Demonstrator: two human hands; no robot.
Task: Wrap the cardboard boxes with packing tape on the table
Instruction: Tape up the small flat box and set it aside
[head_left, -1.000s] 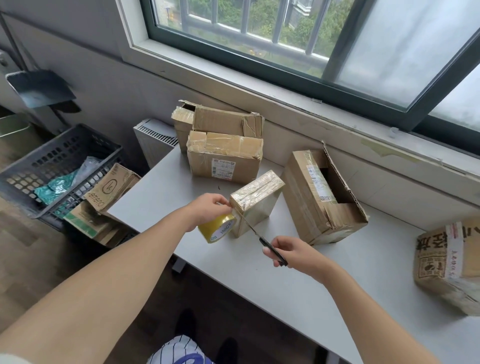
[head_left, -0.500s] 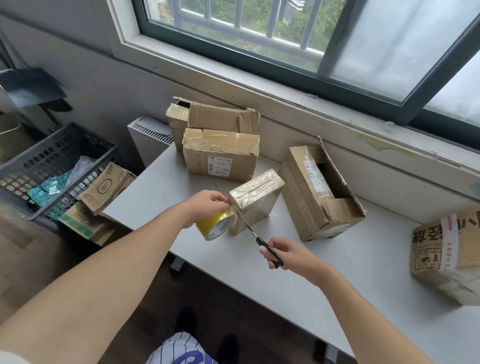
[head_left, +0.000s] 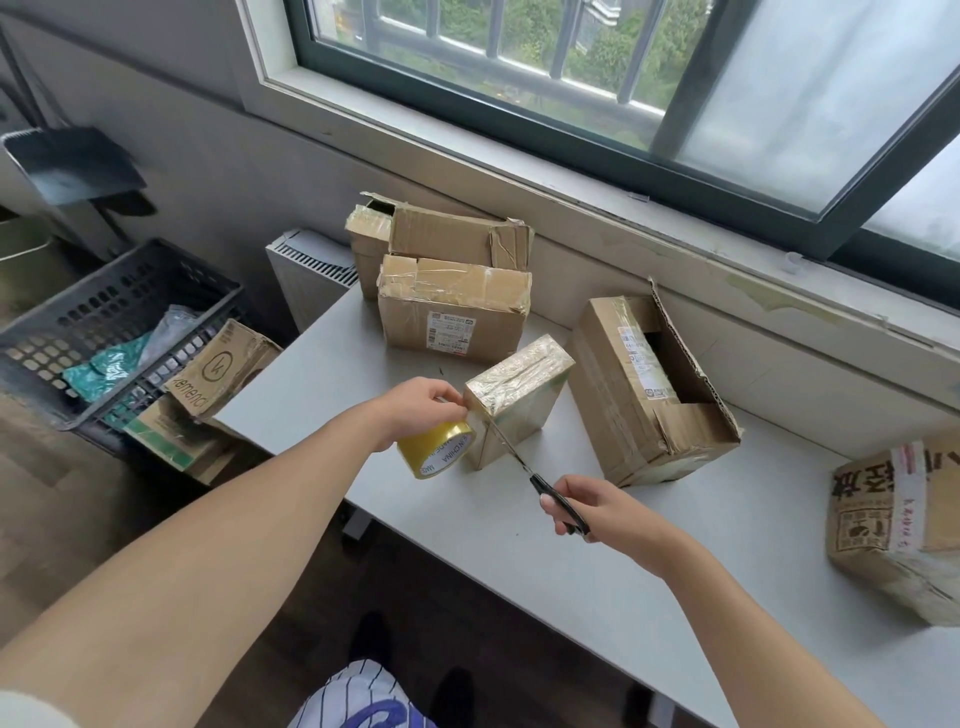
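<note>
A small tape-wrapped cardboard box (head_left: 519, 400) stands on the white table (head_left: 571, 561) near its front edge. My left hand (head_left: 415, 408) grips a yellow roll of packing tape (head_left: 439, 449) right beside the box's left corner. My right hand (head_left: 592, 512) holds black-handled scissors (head_left: 540, 486) whose blades reach up to the box's near left edge, between roll and box. The stretch of tape between roll and box is too thin to make out.
Two taped boxes (head_left: 452, 306) are stacked at the back left under the window sill. An open-flapped box (head_left: 644, 389) lies right of the small one, and a printed box (head_left: 898, 525) at the far right. A black crate (head_left: 104, 332) and loose cartons (head_left: 218, 374) sit left of the table.
Both hands have stayed at the small box's left corner with roll and scissors. The view has shifted slightly; nothing on the table has visibly moved.
</note>
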